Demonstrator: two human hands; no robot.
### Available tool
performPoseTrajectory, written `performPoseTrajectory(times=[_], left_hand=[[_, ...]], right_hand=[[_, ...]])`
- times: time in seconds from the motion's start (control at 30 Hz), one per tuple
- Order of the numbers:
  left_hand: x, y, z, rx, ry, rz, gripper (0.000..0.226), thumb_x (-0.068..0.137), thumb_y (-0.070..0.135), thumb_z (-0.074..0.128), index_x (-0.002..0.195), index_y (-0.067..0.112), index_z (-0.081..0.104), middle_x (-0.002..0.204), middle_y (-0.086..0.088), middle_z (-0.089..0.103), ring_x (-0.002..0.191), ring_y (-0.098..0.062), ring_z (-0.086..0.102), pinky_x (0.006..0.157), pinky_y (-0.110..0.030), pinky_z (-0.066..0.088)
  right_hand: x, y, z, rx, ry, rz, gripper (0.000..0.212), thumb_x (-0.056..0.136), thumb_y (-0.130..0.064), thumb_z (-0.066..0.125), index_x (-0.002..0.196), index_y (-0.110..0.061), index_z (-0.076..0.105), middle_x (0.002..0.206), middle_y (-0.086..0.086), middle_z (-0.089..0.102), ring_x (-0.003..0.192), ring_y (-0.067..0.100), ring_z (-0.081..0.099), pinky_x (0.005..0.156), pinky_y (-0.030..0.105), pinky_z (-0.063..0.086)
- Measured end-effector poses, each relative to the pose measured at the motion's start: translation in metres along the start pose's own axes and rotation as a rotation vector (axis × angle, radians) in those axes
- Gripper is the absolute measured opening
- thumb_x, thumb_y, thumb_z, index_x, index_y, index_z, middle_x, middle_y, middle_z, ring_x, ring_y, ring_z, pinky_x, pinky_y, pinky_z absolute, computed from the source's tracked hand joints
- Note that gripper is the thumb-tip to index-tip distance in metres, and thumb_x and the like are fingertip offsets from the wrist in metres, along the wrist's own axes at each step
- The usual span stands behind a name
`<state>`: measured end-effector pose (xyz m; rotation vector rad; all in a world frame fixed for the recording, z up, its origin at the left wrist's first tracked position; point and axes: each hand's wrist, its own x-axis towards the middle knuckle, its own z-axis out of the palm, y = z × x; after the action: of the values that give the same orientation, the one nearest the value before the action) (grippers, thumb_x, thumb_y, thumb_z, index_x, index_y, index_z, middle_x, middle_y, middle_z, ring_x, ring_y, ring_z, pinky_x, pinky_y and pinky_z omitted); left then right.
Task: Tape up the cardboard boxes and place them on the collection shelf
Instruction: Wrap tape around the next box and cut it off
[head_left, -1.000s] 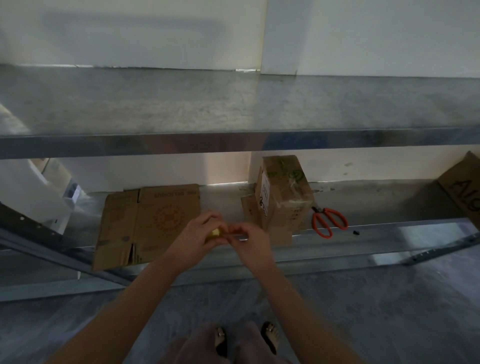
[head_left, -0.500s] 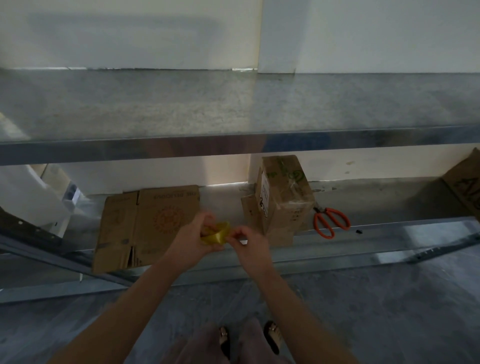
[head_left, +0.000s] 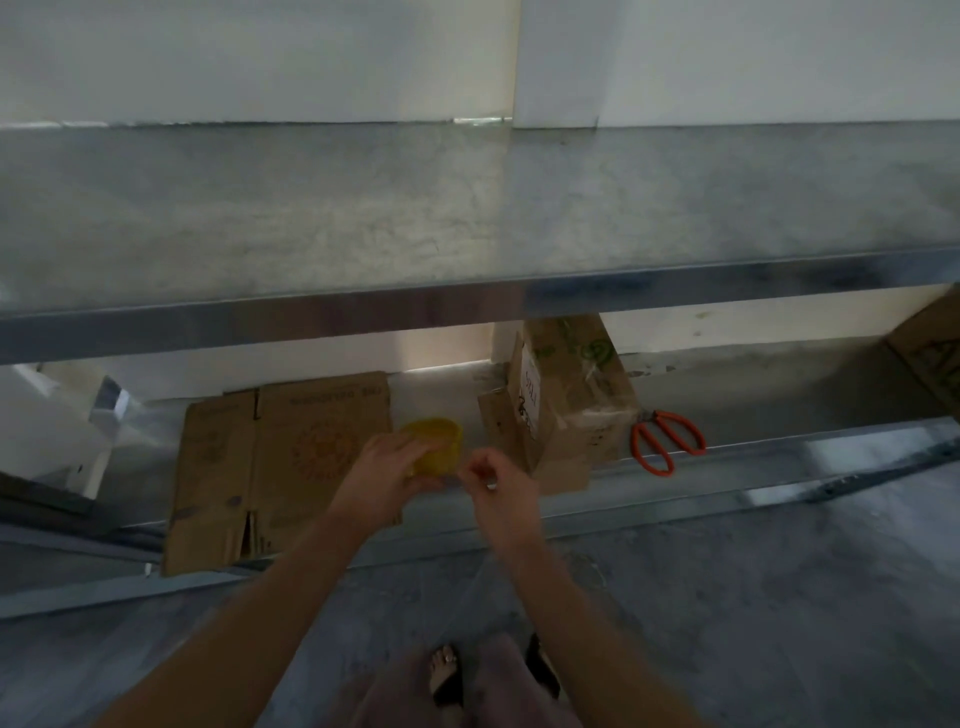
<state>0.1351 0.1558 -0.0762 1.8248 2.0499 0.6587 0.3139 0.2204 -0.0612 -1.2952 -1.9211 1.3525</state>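
Tape roll: yellow tape roll (head_left: 435, 446), held in the air in front of the lower shelf (head_left: 779, 395), between the two boxes lying there.
Left hand: left hand (head_left: 387, 465) grips the roll from its near side, fingers curled round the rim.
Right hand: right hand (head_left: 500, 480) just beside the roll's right edge; thumb and forefinger pinched narrow, other fingers curled. Cannot tell whether a tape end sits in the pinch.
Flattened box: flattened cardboard box (head_left: 270, 467) lies flat at the left of the lower shelf, its near edge hanging over the front rail, partly behind the left forearm.
Taped box: taped cardboard box (head_left: 569, 395) stands on the lower shelf right of the hands, clear tape shining on it, a white label on its left face.
Scissors: orange-handled scissors (head_left: 667, 441) lie on the shelf just right of the taped box.
Far right: corner of another cardboard box (head_left: 930, 358), cut off by the edge.
Upper shelf: upper metal shelf (head_left: 467, 218), grey sheet metal, against a pale wall.
Below: sandalled feet (head_left: 447, 675) on a grey floor.
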Motion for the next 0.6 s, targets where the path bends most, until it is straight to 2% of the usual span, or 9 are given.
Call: performPoseTrajectory(times=[0.07, 0.13, 0.23, 0.3, 0.37, 0.47, 0.53, 0.6], left_hand=[[0.005, -0.003, -0.001, 0.082, 0.014, -0.014, 0.05, 0.074, 0.039, 0.075, 0.122, 0.031, 0.062, 0.12, 0.001, 0.066, 0.105, -0.024, 0.063, 0.093, -0.031, 0.037], [0.011, 0.001, -0.002, 0.168, 0.011, 0.016, 0.045, 0.076, 0.042, 0.07, 0.119, 0.031, 0.062, 0.116, 0.004, 0.068, 0.103, -0.021, 0.063, 0.089, -0.029, 0.032], [0.014, 0.002, 0.004, 0.145, -0.042, 0.021, 0.049, 0.079, 0.055, 0.047, 0.119, 0.03, 0.063, 0.112, 0.006, 0.069, 0.101, -0.02, 0.064, 0.087, -0.031, 0.038], [0.011, -0.01, 0.009, 0.071, -0.078, 0.033, 0.05, 0.081, 0.054, 0.048, 0.119, 0.028, 0.065, 0.106, 0.005, 0.07, 0.097, -0.018, 0.062, 0.084, -0.029, 0.038], [0.006, -0.027, 0.013, 0.022, -0.11, 0.05, 0.042, 0.084, 0.048, 0.052, 0.112, 0.022, 0.07, 0.099, 0.001, 0.071, 0.09, -0.021, 0.065, 0.081, -0.027, 0.042], [0.004, -0.039, 0.011, -0.013, -0.096, 0.001, 0.038, 0.085, 0.044, 0.054, 0.11, 0.022, 0.071, 0.102, 0.002, 0.072, 0.089, -0.021, 0.065, 0.081, -0.031, 0.048], [0.009, -0.037, 0.01, -0.055, -0.079, -0.063, 0.039, 0.079, 0.038, 0.065, 0.115, 0.022, 0.068, 0.105, 0.004, 0.072, 0.092, -0.018, 0.065, 0.083, -0.032, 0.051], [0.011, -0.035, 0.012, -0.103, -0.071, -0.109, 0.045, 0.072, 0.025, 0.079, 0.115, 0.02, 0.066, 0.104, 0.003, 0.072, 0.093, -0.017, 0.065, 0.085, -0.031, 0.051]], right_hand=[[-0.002, 0.0, 0.005, -0.025, 0.006, -0.019, 0.006, 0.09, -0.023, 0.069, 0.086, -0.023, 0.065, 0.08, -0.018, 0.064, 0.079, -0.004, 0.06, 0.071, 0.014, 0.049], [-0.005, 0.004, 0.011, 0.003, 0.073, 0.024, 0.011, 0.089, -0.023, 0.071, 0.082, -0.026, 0.063, 0.076, -0.016, 0.065, 0.077, -0.002, 0.061, 0.068, 0.013, 0.047], [-0.001, 0.014, 0.016, 0.047, 0.121, 0.169, 0.009, 0.089, -0.018, 0.07, 0.085, -0.024, 0.064, 0.079, -0.014, 0.065, 0.074, -0.003, 0.061, 0.065, 0.01, 0.045], [0.005, 0.021, 0.016, 0.068, 0.127, 0.288, 0.009, 0.089, -0.016, 0.067, 0.086, -0.024, 0.065, 0.079, -0.012, 0.066, 0.074, 0.001, 0.061, 0.063, 0.011, 0.044], [0.011, 0.027, 0.018, 0.082, 0.132, 0.366, 0.008, 0.087, -0.018, 0.068, 0.083, -0.024, 0.066, 0.077, -0.007, 0.068, 0.073, 0.009, 0.062, 0.063, 0.018, 0.046], [0.014, 0.036, 0.029, 0.083, 0.104, 0.446, 0.014, 0.085, -0.019, 0.07, 0.076, -0.027, 0.063, 0.077, -0.005, 0.069, 0.075, 0.013, 0.065, 0.071, 0.031, 0.055], [0.015, 0.042, 0.036, 0.108, 0.106, 0.524, 0.014, 0.084, -0.022, 0.071, 0.074, -0.025, 0.062, 0.079, -0.003, 0.07, 0.08, 0.018, 0.068, 0.079, 0.039, 0.058], [0.016, 0.048, 0.039, 0.111, 0.113, 0.576, 0.014, 0.084, -0.027, 0.07, 0.074, -0.025, 0.061, 0.081, -0.002, 0.07, 0.084, 0.02, 0.069, 0.082, 0.042, 0.057]])
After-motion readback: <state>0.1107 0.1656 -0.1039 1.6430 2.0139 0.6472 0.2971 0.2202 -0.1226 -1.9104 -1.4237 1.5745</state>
